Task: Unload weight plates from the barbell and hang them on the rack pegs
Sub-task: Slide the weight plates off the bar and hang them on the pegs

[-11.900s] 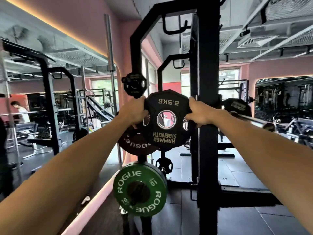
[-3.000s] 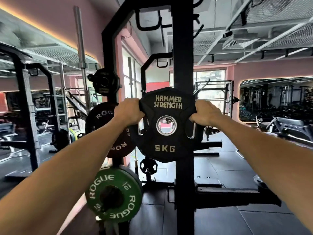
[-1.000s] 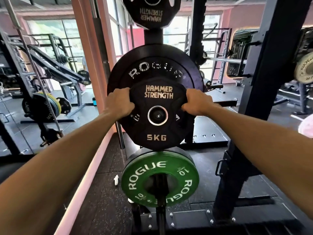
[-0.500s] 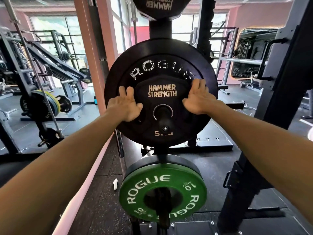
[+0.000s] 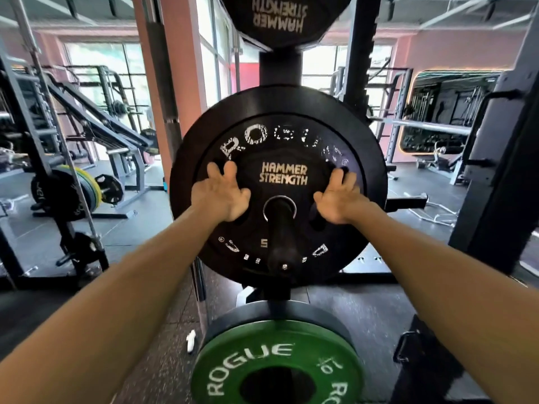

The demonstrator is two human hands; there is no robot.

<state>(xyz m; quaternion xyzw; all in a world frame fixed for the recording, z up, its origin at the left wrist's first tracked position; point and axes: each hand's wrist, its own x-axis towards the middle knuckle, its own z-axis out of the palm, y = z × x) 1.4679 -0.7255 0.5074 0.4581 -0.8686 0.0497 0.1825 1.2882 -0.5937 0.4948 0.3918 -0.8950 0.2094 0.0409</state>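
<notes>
Plate (image 5: 283, 176) apparently between open hands (image 5: 221, 196)

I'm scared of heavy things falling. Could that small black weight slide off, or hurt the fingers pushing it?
Two things might go wrong. The Hammer Strength plate sits against the big Rogue plate, and both the left hand and right hand have fingers spread on its face, so a fingertip could get pinched between them. The peg also sticks out towards the person, so leaning in could mean a bump.
</notes>
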